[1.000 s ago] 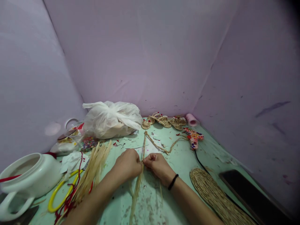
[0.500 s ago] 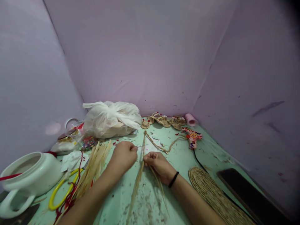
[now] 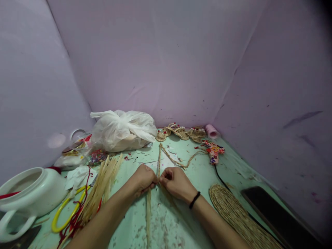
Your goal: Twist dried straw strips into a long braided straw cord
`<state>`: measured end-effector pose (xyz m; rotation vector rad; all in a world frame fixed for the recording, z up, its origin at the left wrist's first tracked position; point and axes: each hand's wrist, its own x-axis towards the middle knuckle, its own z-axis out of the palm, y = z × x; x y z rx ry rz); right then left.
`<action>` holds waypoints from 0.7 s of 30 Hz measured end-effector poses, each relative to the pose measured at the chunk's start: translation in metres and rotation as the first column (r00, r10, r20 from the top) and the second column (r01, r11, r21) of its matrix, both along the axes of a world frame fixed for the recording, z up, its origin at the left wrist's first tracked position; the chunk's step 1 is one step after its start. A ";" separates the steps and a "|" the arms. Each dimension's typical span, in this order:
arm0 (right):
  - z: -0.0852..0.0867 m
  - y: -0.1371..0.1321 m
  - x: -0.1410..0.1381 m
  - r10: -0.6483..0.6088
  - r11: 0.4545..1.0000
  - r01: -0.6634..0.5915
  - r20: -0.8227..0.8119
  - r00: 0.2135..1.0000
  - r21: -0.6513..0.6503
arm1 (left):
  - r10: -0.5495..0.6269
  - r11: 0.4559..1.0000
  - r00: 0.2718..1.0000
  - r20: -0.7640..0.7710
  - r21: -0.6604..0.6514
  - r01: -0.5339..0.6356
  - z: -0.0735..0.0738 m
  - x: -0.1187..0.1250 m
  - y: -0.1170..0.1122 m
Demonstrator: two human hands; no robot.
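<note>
A thin plaited straw cord [image 3: 159, 160] runs across the tabletop, bends at its far end and curves right toward a floral-covered tool. At its near end my left hand [image 3: 146, 179] and my right hand [image 3: 174, 181] meet, both with fingers pinched on the strands. Loose straw strands [image 3: 148, 216] hang toward me below my left hand, and others trail blurred below my right. The fingertips hide the exact crossing of the strands. A dark band [image 3: 194, 200] circles my right wrist.
Left: a bundle of straw [image 3: 97, 188], yellow-handled scissors [image 3: 61, 216], red yarn, a white pot [image 3: 44, 193]. Behind: a white plastic bag [image 3: 123, 133], small woven sandals [image 3: 178, 131], a pink thread spool [image 3: 212, 131]. Right: the floral-covered tool [image 3: 214, 151], a woven mat [image 3: 233, 214], a dark phone-like slab [image 3: 275, 214].
My left hand has come right and down to the cord and now pinches strands beside my right hand. The thin dark strand it held lies on the table behind.
</note>
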<state>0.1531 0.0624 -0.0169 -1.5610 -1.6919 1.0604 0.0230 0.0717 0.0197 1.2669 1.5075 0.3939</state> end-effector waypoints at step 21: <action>0.038 -0.028 -0.005 0.108 0.988 -0.144 0.390 0.914 0.063 | -0.040 0.999 0.976 0.216 -0.020 0.046 -0.010 -0.011 0.007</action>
